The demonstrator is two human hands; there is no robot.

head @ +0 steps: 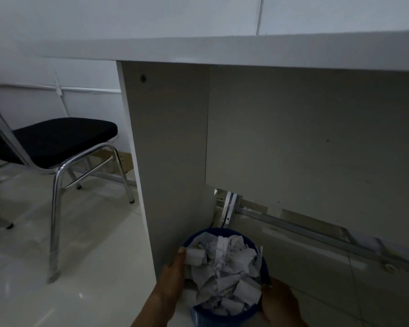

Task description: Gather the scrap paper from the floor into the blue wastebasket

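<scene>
A round blue plastic wastebasket (200,316), beside a white table's side panel (175,161), brims with crumpled white scrap paper (222,272). Left hand (172,277) and right hand (279,303) clasp its sides. Gathering looks nearly done.

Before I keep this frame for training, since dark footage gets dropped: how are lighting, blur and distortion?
Head view: dim and bluish; the desk side panel leans from wide-angle distortion; the near chair leg is smeared; the left hand and right hand on the blue wastebasket read dark, yet the scrap paper is pale and distinct.
</scene>
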